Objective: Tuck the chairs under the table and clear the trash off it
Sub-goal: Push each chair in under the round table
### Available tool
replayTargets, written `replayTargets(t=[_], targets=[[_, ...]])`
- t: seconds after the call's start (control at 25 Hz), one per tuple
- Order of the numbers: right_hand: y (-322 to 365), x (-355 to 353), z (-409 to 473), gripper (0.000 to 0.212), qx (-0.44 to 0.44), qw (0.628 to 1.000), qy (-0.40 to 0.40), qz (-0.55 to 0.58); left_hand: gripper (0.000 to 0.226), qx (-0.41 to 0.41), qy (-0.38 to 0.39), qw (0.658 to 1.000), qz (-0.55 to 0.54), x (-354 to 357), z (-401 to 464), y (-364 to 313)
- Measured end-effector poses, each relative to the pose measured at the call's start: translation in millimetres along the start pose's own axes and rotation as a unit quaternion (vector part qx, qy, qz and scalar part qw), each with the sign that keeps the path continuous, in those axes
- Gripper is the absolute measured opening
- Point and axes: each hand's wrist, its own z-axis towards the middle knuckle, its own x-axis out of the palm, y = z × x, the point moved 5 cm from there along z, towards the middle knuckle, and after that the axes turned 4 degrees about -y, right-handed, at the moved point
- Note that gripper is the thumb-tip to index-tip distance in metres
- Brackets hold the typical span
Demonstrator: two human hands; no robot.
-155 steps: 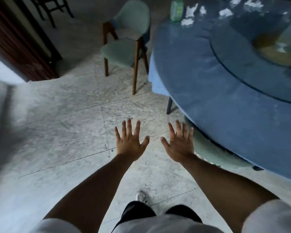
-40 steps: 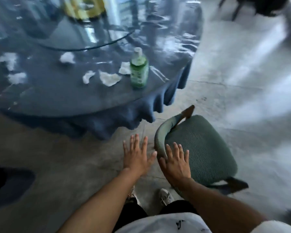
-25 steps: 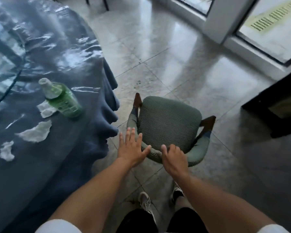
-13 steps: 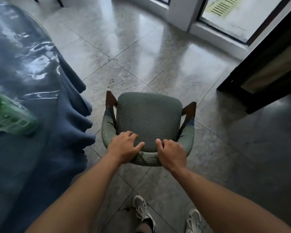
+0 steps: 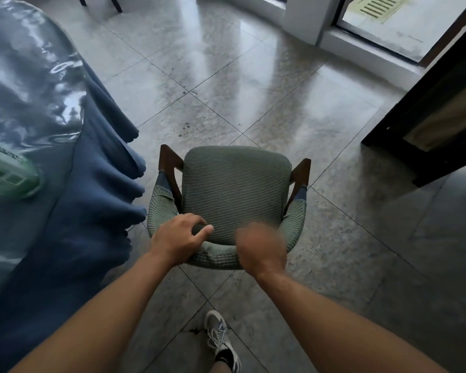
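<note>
A green upholstered chair (image 5: 234, 189) with dark wooden arms stands on the floor just right of the round table (image 5: 33, 109), which wears a blue cloth under clear plastic. I look down on its seat from behind its curved backrest. My left hand (image 5: 179, 238) grips the left part of the backrest top, fingers curled over it. My right hand (image 5: 261, 249) is on the right part of the backrest, blurred, fingers curled over the rim. A green bottle (image 5: 6, 170) lies cut off at the table's left edge of view.
Grey tiled floor (image 5: 253, 76) spreads ahead and to the right. A dark wooden cabinet (image 5: 436, 125) stands at the right, with a glass door frame (image 5: 374, 41) beyond it. Legs of another chair (image 5: 100, 1) show at the top. My shoe (image 5: 221, 343) is below the chair.
Both hands went from hovering open to curling over the chair's backrest. My view has swung right, so the bottle and table slid to the left edge.
</note>
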Motion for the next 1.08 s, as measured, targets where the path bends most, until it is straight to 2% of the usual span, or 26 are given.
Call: replayTargets(t=[0.2,0.44,1.08], targets=[[-37.4,-19.9,-0.7,0.033,-0.042,0.999,0.005,0.009,0.062,-0.058,-0.031,0.998,-0.008,21.3,-22.3,-35.4],[-79.6,-43.7,14.8,0.028,-0.104,0.994,-0.017,0.040,0.063,-0.110,-0.065,0.991,-0.025,42.4,-31.2,-83.7],[-95.0,-77.7,144.0,0.029,-0.215,0.975,0.021,0.052,0.063,-0.172,-0.081,0.981,-0.028,47.0,59.6,-128.1]])
